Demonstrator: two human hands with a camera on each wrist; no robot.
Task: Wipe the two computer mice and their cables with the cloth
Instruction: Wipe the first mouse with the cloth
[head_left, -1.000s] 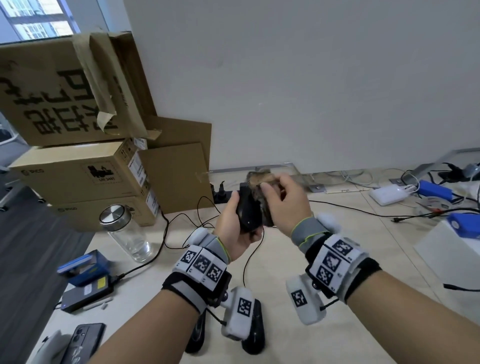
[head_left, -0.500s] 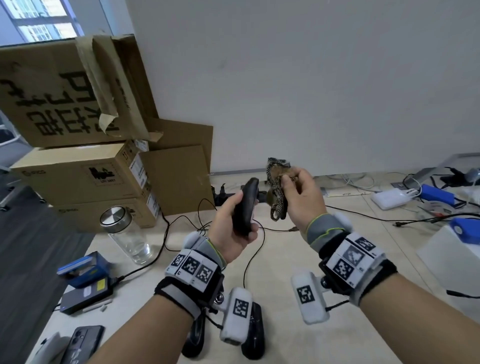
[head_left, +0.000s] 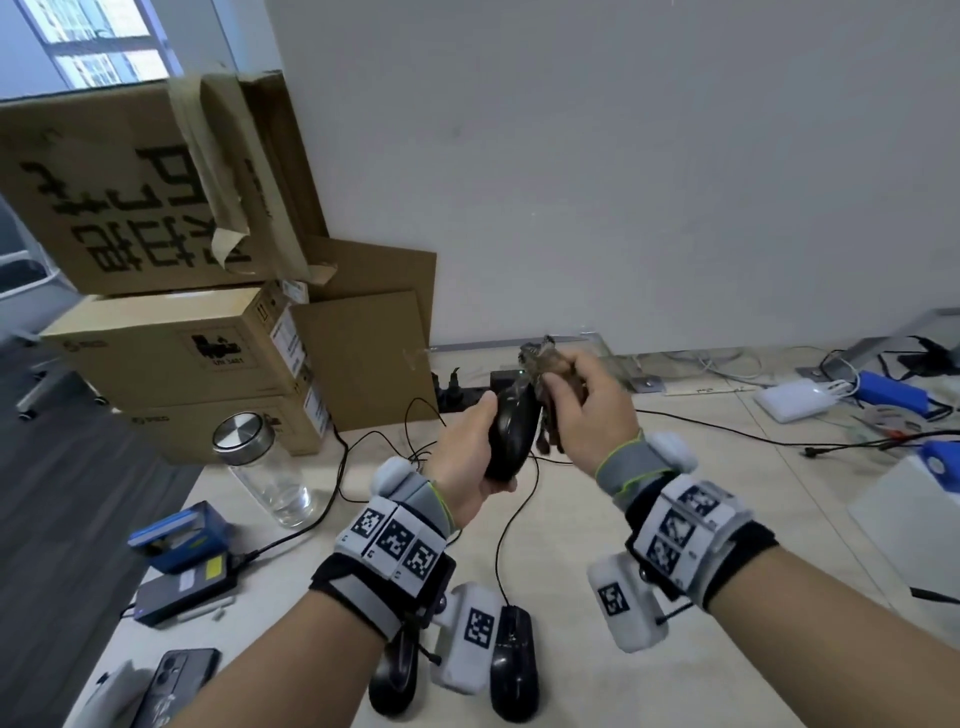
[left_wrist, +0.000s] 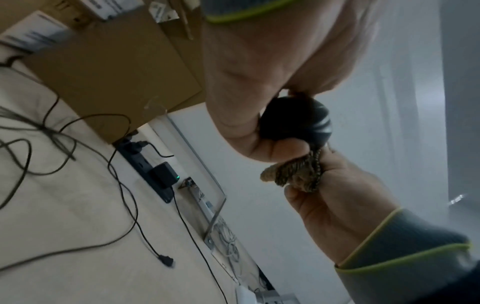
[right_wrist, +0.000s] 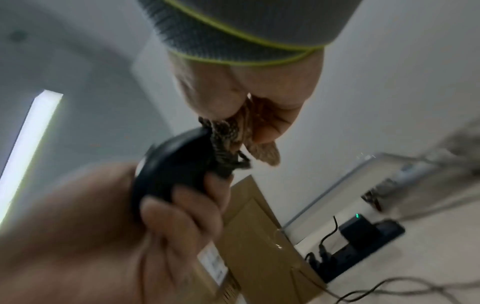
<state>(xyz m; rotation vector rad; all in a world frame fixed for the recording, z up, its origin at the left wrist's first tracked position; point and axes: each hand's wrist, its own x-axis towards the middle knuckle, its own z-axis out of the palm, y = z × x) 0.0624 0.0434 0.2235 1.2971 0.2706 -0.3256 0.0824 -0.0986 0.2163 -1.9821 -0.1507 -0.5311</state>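
Observation:
My left hand (head_left: 475, 457) grips a black computer mouse (head_left: 511, 434) upright above the table, fingers curled round its body (right_wrist: 171, 164). Against the mouse's right side my right hand (head_left: 582, 410) holds a bunched brown patterned cloth (head_left: 543, 364); the cloth (left_wrist: 298, 174) touches the mouse (left_wrist: 296, 121). A second black mouse (head_left: 514, 660) lies on the table near me, partly behind my left wrist unit. Its thin black cable (head_left: 511, 525) runs up the table toward the hands. The held mouse's cable is mostly hidden.
Stacked cardboard boxes (head_left: 171, 332) stand at the left, with a lidded glass jar (head_left: 265, 475) in front. A black power strip (left_wrist: 153, 170) lies by the wall among loose cables. Phones and a blue box (head_left: 182, 530) sit at front left; chargers and white boxes at right.
Half a second ago the cloth hung apart from the mouse; my right hand has brought it back against the mouse's side. My left hand keeps the mouse raised.

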